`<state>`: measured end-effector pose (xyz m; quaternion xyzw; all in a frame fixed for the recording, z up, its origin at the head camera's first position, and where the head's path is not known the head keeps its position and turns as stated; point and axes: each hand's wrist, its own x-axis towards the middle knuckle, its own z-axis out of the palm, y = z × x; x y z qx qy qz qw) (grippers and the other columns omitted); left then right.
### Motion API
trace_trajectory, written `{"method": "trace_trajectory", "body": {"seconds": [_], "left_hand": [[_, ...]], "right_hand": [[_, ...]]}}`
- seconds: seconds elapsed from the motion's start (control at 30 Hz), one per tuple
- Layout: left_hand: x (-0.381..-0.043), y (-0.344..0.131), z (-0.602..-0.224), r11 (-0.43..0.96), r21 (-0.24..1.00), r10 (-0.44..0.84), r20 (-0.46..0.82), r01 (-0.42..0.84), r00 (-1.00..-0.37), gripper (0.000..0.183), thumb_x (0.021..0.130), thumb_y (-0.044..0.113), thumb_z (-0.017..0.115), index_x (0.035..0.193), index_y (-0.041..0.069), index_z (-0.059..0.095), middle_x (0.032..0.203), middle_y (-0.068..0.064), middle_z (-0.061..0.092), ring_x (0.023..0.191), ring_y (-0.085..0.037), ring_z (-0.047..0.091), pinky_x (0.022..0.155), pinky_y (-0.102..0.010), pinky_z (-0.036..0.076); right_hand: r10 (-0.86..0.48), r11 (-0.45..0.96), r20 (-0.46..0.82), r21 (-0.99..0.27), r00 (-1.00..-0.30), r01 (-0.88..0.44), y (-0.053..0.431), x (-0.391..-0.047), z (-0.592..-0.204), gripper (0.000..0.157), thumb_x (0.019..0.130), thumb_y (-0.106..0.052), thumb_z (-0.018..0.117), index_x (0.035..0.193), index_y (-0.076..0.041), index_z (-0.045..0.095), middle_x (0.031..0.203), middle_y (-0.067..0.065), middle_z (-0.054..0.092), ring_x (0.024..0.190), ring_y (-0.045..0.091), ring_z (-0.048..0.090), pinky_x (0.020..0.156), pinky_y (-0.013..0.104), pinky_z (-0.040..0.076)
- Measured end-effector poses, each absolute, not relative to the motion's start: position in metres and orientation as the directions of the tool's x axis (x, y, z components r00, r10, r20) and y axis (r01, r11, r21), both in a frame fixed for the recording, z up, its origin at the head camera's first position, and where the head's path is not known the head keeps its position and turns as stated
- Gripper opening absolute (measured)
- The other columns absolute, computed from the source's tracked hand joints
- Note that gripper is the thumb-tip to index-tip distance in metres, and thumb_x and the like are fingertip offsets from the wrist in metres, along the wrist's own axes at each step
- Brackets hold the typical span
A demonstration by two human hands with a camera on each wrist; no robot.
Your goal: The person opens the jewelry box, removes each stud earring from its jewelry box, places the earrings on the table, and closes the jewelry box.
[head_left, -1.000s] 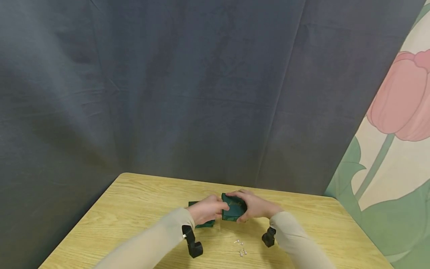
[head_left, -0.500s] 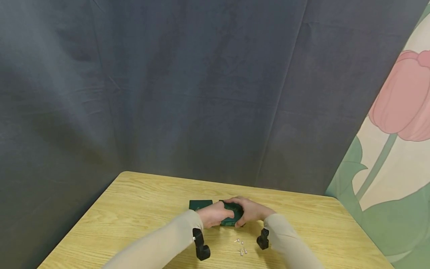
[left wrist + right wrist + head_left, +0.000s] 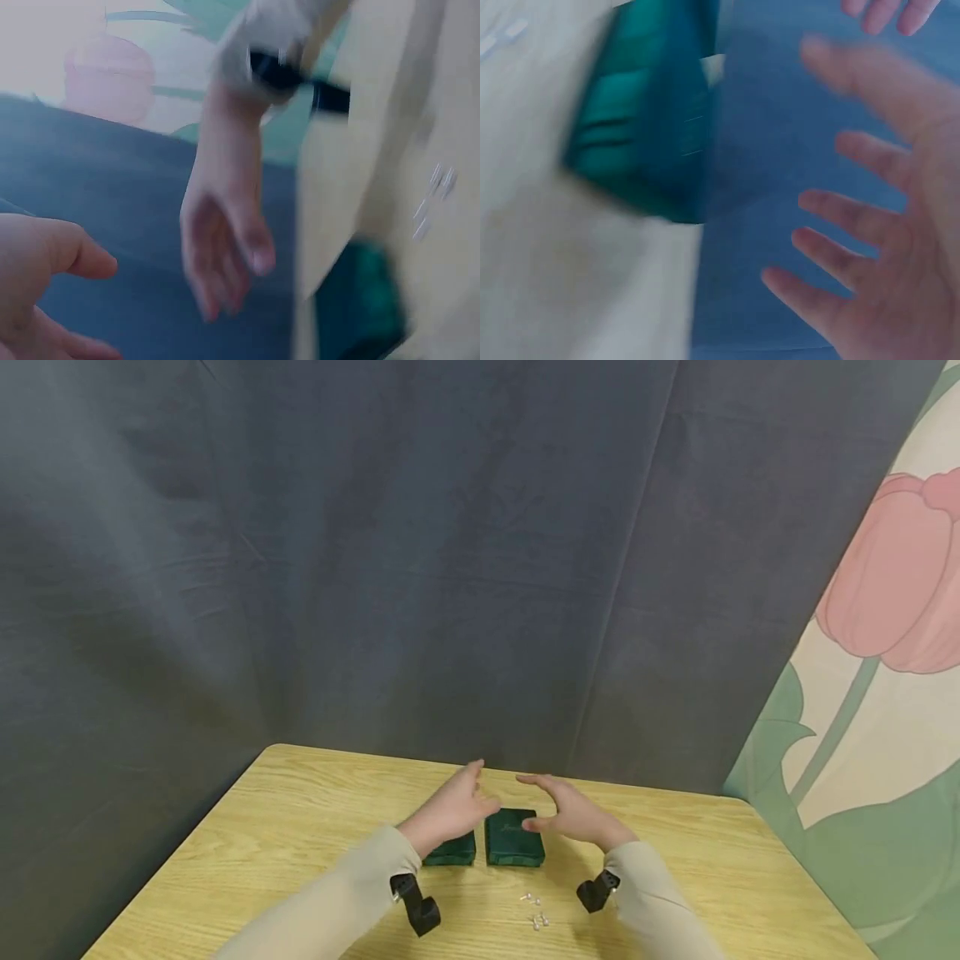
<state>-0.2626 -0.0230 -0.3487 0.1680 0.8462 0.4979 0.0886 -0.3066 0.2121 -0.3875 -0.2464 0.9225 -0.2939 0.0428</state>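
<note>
Two dark green square boxes stand side by side on the table. The right box (image 3: 514, 843) bears faint gold lettering on its lid. My left hand (image 3: 452, 807) hovers over the left box (image 3: 452, 852) and hides much of its top. Its fingers are loose and hold nothing. Above the right side of the right box is my right hand (image 3: 573, 814), fingers spread and apart from it, as the right wrist view shows. Several small pearl-like stud earrings (image 3: 536, 912) lie in front of the right box.
The wooden table (image 3: 330, 802) ends at a dark grey-blue curtain (image 3: 450, 568) behind the boxes. A wall painted with a pink tulip (image 3: 892, 577) rises on the right. Black camera mounts (image 3: 416, 906) sit on both wrists.
Both hands have let go of the right box, which now sits flat beside the left one. The left hand has lifted and moved left; the right hand has drawn slightly right and up.
</note>
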Motion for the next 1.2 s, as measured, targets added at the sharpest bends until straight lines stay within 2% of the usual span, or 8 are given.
{"method": "trace_trajectory", "body": {"seconds": [0.13, 0.23, 0.37, 0.47, 0.67, 0.87, 1.0, 1.2], "left_hand": [[-0.259, -0.045, -0.324, 0.592, 0.677, 0.32, 0.301, 0.438, -0.898, 0.053, 0.096, 0.02, 0.057, 0.145, 0.007, 0.041, 0.142, -0.012, 0.048, 0.107, -0.026, 0.061, 0.079, -0.04, 0.051], [-0.257, -0.06, -0.314, 0.693, 0.451, 0.302, 0.527, 0.562, -0.795, 0.042, 0.095, 0.016, 0.059, 0.136, 0.01, 0.054, 0.135, -0.007, 0.056, 0.097, -0.021, 0.065, 0.075, -0.033, 0.053], [-0.259, -0.077, -0.309, 0.776, 0.157, 0.331, 0.723, 0.611, -0.607, 0.038, 0.093, 0.014, 0.061, 0.13, 0.007, 0.059, 0.13, -0.008, 0.06, 0.113, -0.022, 0.062, 0.09, -0.036, 0.052], [-0.262, -0.086, -0.314, 0.797, 0.033, 0.385, 0.741, 0.603, -0.55, 0.044, 0.094, 0.018, 0.06, 0.135, 0.003, 0.053, 0.133, -0.012, 0.059, 0.117, -0.025, 0.06, 0.094, -0.038, 0.05], [-0.27, -0.09, -0.343, 0.841, -0.009, 0.422, 0.636, 0.54, -0.646, 0.063, 0.097, 0.032, 0.055, 0.147, -0.001, 0.034, 0.146, -0.018, 0.045, 0.13, -0.03, 0.049, 0.105, -0.044, 0.041], [-0.271, -0.085, -0.394, 0.869, 0.075, 0.419, 0.414, 0.49, -0.808, 0.08, 0.098, 0.053, 0.045, 0.155, 0.008, 0.013, 0.16, -0.02, 0.013, 0.146, -0.041, 0.014, 0.111, -0.06, 0.022], [-0.271, -0.082, -0.418, 0.879, 0.135, 0.399, 0.315, 0.457, -0.861, 0.085, 0.094, 0.06, 0.046, 0.156, 0.014, 0.012, 0.161, -0.017, 0.005, 0.146, -0.045, 0.003, 0.106, -0.071, 0.014], [-0.272, -0.081, -0.431, 0.897, 0.147, 0.38, 0.224, 0.417, -0.897, 0.085, 0.091, 0.066, 0.045, 0.156, 0.021, 0.014, 0.162, -0.014, 0.007, 0.147, -0.043, 0.001, 0.103, -0.076, 0.008]], "right_hand": [[-0.399, 0.697, 0.286, -0.523, -0.871, -0.491, 0.208, -0.294, -0.363, 0.05, 0.09, -0.024, 0.069, 0.137, -0.016, 0.052, 0.137, 0.009, 0.053, 0.125, 0.034, 0.051, 0.1, 0.056, 0.041], [-0.343, 0.691, 0.415, -0.496, -0.843, -0.526, 0.203, -0.284, -0.347, 0.042, 0.091, -0.019, 0.068, 0.131, -0.015, 0.058, 0.128, 0.008, 0.059, 0.114, 0.03, 0.059, 0.094, 0.051, 0.047], [-0.272, 0.75, 0.505, -0.421, -0.819, -0.509, 0.195, -0.27, -0.335, 0.041, 0.094, -0.029, 0.064, 0.133, -0.019, 0.056, 0.128, 0.005, 0.058, 0.115, 0.026, 0.057, 0.091, 0.048, 0.048], [-0.253, 0.807, 0.529, -0.346, -0.81, -0.478, 0.191, -0.262, -0.336, 0.049, 0.096, -0.042, 0.057, 0.139, -0.02, 0.05, 0.135, 0.005, 0.053, 0.124, 0.028, 0.052, 0.096, 0.05, 0.046], [-0.285, 0.878, 0.52, -0.196, -0.805, -0.437, 0.19, -0.261, -0.355, 0.071, 0.092, -0.053, 0.057, 0.15, -0.019, 0.035, 0.15, 0.012, 0.039, 0.133, 0.035, 0.043, 0.102, 0.056, 0.039], [-0.32, 0.91, 0.406, -0.121, -0.856, -0.397, 0.191, -0.26, -0.389, 0.091, 0.081, -0.064, 0.063, 0.153, -0.019, 0.029, 0.155, 0.019, 0.029, 0.14, 0.042, 0.03, 0.105, 0.061, 0.032], [-0.318, 0.915, 0.296, -0.153, -0.901, -0.373, 0.191, -0.259, -0.408, 0.096, 0.078, -0.069, 0.062, 0.154, -0.02, 0.027, 0.158, 0.018, 0.021, 0.143, 0.046, 0.02, 0.106, 0.067, 0.022], [-0.327, 0.924, 0.228, -0.124, -0.917, -0.361, 0.192, -0.258, -0.427, 0.097, 0.076, -0.074, 0.059, 0.153, -0.022, 0.029, 0.159, 0.017, 0.021, 0.143, 0.047, 0.018, 0.103, 0.073, 0.018]]}}
